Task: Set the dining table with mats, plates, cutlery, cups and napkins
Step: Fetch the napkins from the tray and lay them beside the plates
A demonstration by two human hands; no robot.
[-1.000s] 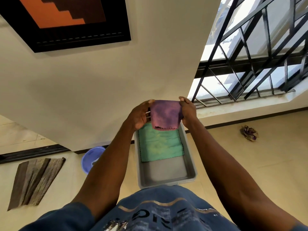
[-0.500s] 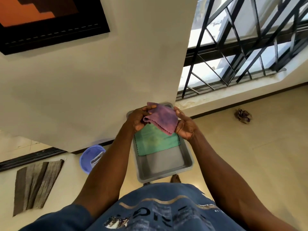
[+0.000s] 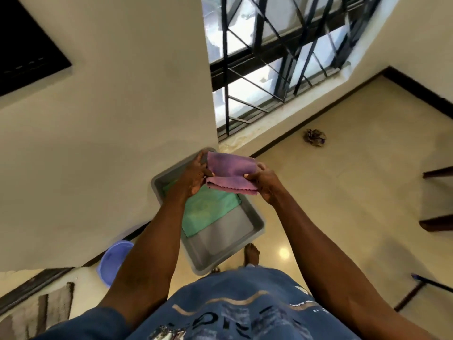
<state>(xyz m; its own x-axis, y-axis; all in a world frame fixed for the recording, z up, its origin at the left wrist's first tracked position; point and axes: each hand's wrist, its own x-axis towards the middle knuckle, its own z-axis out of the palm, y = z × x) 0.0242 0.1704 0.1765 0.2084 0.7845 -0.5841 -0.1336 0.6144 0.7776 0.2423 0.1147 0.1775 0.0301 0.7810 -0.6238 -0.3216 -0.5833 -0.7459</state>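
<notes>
Grip: both hands pinch folded purple cloth.

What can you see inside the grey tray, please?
A green cloth lies flat in the tray; its near end is bare. The far end is hidden by both hands and the purple cloth.

Background stuff from my feed: a barred window fills the top middle, with its sill running down along a cream tiled floor. There's a crumpled rag lying on that floor not far from the sill. A blue plastic basin sits low on the left against the wall, with a striped brownish rug near it. A dark picture frame hangs top left, and some dark wooden furniture edges poke in on the right.
</notes>
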